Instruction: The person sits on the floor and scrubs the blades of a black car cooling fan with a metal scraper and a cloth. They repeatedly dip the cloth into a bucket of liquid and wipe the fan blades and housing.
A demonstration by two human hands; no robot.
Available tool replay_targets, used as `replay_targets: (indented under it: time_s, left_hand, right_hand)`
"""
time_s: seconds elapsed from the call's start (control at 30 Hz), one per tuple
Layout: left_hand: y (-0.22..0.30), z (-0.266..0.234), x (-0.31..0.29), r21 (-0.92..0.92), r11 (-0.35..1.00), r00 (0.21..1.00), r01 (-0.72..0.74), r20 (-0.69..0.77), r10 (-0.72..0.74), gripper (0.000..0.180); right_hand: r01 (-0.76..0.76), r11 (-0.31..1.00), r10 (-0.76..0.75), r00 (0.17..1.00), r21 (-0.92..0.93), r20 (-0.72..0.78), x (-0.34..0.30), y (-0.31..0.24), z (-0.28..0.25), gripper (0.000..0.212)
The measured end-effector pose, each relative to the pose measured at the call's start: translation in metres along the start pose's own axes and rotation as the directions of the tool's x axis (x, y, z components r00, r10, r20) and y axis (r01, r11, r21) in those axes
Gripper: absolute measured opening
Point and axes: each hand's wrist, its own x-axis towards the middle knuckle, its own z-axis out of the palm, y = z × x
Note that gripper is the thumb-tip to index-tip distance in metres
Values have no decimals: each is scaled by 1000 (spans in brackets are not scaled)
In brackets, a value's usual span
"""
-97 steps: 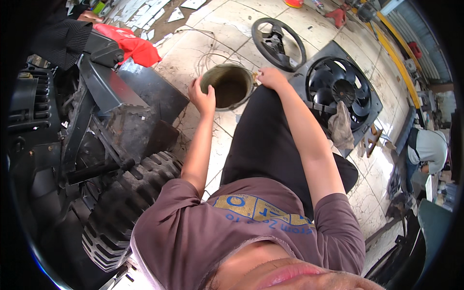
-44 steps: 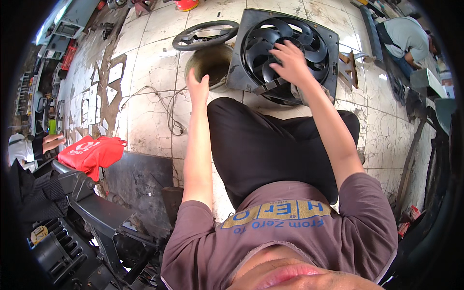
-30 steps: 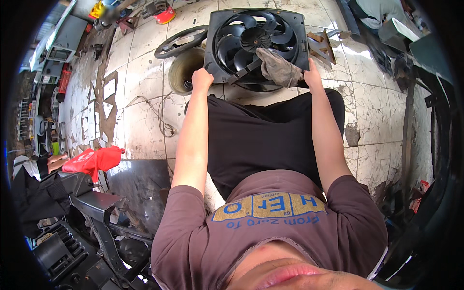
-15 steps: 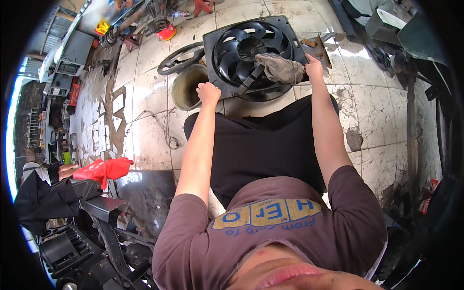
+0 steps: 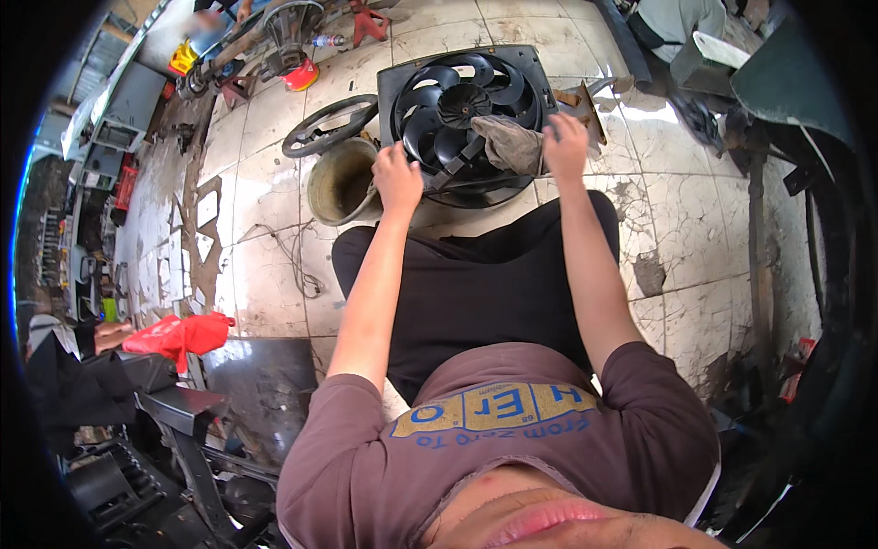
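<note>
A black radiator fan lies on the tiled floor in front of my knees, its blades set in a square shroud. My left hand curls its fingers at the shroud's near left edge, beside the rim of a bucket. At the right edge my right hand has bent fingers closed on the frame; its fingertips are partly hidden. A dirty grey-brown cloth lies over the fan's lower right part, just left of my right hand.
A steering wheel lies left of the fan. Behind the fan's right side is a rusty metal piece. A thin wire lies near my left knee. Another person is at the far right. A red cloth hangs at left.
My right hand has come left and inward along the fan's edge, and my left hand has shifted slightly toward the shroud. The whole view has moved a little; fan and cloth stay put.
</note>
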Motion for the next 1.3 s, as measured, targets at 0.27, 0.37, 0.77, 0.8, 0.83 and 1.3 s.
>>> replay_targets:
  time_s: [0.27,0.37,0.77,0.8,0.83,1.3]
  left_hand:
    - [64,20,-1,-143,986,893,-84,428,138,60]
    - [54,20,-6,-186,981,895,-60,426,136,45]
    - [25,-20,-41,-573,-63,574,817,819,4,29]
    - [23,-18,-46,-553,-22,553,833,833,-15,27]
    - [25,-20,-47,-534,20,534,845,845,-31,25]
    - [3,18,-33,-455,271,480,848,876,-34,31]
  right_hand:
    - [168,958,-4,817,-232,577,-10,-74,36,79]
    - [204,963,-73,824,-175,561,-10,-77,37,71]
    - [222,940,-307,879,257,365,-42,-110,13,54]
    - [290,923,-371,848,255,378,-43,-109,13,56]
    - [358,899,-433,813,251,390,-42,-108,13,59]
    - [418,906,-409,820,71,401,-55,-96,41,30]
